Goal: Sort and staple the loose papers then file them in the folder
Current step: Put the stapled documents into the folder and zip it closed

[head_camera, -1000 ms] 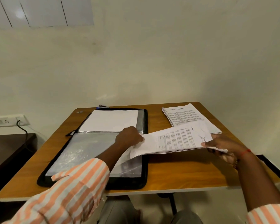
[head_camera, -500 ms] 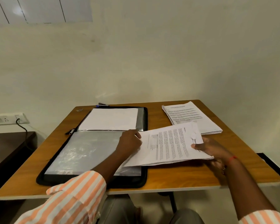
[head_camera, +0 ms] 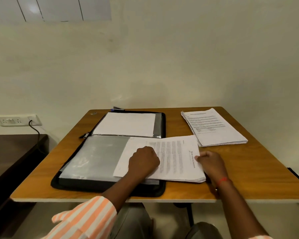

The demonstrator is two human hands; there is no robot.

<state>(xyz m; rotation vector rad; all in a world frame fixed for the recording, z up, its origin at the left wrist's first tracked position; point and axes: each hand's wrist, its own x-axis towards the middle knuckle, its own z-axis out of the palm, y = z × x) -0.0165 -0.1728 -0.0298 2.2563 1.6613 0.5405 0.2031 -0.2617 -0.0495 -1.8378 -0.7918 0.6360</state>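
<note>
While I watched the head view, the printed sheaf [head_camera: 176,157] lay mid-frame, partly on the lower right of the open black zip folder [head_camera: 86,163] and partly on the wooden table [head_camera: 257,166]. The left hand [head_camera: 143,161] rested on it as a fist with the fingers curled under. The right hand [head_camera: 212,163] pinched its right edge. A paper stack [head_camera: 214,128] sat just beyond, to the upper right.

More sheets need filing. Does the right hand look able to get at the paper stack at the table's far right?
Probably yes: the paper stack lies uncovered beyond the right hand, nothing between, though that hand grips the printed sheets.
</note>
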